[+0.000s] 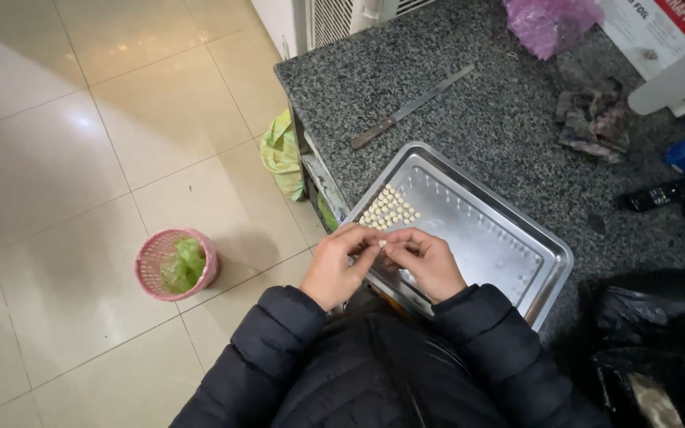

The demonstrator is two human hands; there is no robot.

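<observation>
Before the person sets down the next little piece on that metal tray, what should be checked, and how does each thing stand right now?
1. Piece held between both hands: left hand and right hand meet at the fingertips; something small and pale shows there. Ok.
2. Free room on the steel tray: most of it bare. Ok.
3. Pale pieces grouped neatly in the tray's far left corner. Ok.
4. Tray fully on the granite counter: near edge hidden by hands and sleeves. Cannot tell.
5. Knife lies apart from the hands, beyond the tray. Ok.

Both hands, left hand (336, 265) and right hand (430, 260), pinch a small pale piece (380, 242). They meet over a rectangular steel tray (509, 230) bearing rows of pale pieces (389, 208).
</observation>
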